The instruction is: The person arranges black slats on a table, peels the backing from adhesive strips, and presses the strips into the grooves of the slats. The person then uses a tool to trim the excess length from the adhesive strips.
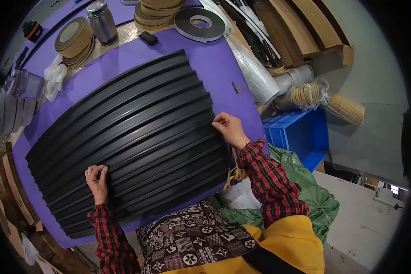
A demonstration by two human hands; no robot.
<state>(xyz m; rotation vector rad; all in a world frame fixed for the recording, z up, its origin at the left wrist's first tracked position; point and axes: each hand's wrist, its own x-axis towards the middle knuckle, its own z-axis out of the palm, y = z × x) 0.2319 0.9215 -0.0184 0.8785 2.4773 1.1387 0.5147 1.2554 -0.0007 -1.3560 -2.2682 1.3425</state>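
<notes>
Several long black ribbed strips (132, 132) lie side by side on a purple table (223, 68), forming a wide ridged sheet. My left hand (97, 180) rests with its fingers pressed on a strip near the front left of the sheet. My right hand (229, 128) pinches the end of a strip at the sheet's right edge. Both arms wear red plaid sleeves.
At the back stand rolls of tan tape (73, 39), a metal-lidded jar (101, 20), a stack of tan rolls (157, 13) and a black tape roll (199, 23). Plastic-wrapped bundles (251, 68) lie right of the table. A blue crate (301, 134) and a green bag (306, 187) sit below.
</notes>
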